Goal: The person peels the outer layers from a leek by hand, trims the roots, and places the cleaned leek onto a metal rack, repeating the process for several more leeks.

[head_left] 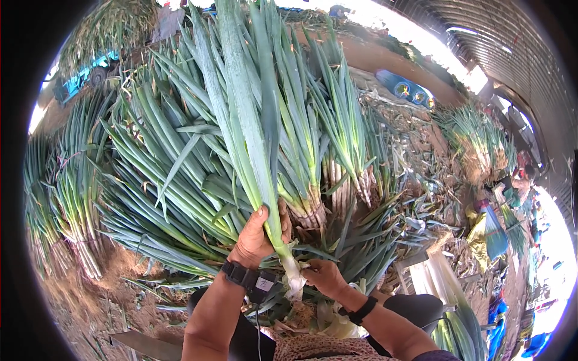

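Note:
A long green onion point(272, 225) stands tilted in front of me, its leaves reaching the top of the view and its white root end pointing down toward my lap. My left hand point(256, 236) is wrapped round its pale green stalk. Beside the white base, my right hand point(323, 277) is closed, thumb and fingers pinched at the outer skin there. Loose, ragged skin hangs at the root end. Behind the held stalk lies a big heap of green onions point(162, 156), partly hidden by it.
Tied bundles of green onions point(78, 222) stand at the left. Stripped leaves point(421, 180) litter the ground to the right. White stalks point(436, 283) lie stacked by my right knee, near a yellow bag point(477, 237). A person point(522, 177) is farther off at the right.

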Motion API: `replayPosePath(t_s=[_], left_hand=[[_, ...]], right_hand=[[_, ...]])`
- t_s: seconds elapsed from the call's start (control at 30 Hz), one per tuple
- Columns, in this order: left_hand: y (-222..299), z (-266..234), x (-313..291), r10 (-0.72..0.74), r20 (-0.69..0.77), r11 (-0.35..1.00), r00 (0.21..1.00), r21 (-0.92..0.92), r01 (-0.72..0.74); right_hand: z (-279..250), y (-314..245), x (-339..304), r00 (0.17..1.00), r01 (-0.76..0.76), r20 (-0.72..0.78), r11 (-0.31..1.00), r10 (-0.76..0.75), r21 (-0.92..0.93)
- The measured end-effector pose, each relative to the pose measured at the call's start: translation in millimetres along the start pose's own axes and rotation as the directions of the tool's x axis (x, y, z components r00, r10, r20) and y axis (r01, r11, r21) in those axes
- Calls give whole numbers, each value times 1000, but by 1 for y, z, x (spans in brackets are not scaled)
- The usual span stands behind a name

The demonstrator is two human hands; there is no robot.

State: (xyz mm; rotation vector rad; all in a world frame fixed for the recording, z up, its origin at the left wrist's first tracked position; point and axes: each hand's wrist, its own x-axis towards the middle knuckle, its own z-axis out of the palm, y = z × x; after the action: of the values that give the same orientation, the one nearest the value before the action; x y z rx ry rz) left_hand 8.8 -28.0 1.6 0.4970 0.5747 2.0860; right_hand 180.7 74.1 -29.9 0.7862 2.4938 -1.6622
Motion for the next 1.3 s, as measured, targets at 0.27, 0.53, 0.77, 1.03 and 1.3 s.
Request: replayPosePath(t_s=[0.27,0.53,0.77,1.03,1.3], left_hand=[[4,-5,3,10,286,987,958,-159,38],[4,15,4,53,-54,999,997,6,-53],[10,15,-7,40,-127,999,991,-12,-42],[81,-20,-18,327,-423,945,845,141,-295],[155,34,-52,603,-500,773,622,559,-300]], right_hand=[[18,55,-6,962,-262,3,926,272,273],[18,-10,21,964,-261,249,165,87,951],[16,-26,14,982,-188,189,-104,-6,977],[-48,100,-110,800,125,594,992,-86,-25],[-69,105,-81,904,352,399,799,-155,-487]])
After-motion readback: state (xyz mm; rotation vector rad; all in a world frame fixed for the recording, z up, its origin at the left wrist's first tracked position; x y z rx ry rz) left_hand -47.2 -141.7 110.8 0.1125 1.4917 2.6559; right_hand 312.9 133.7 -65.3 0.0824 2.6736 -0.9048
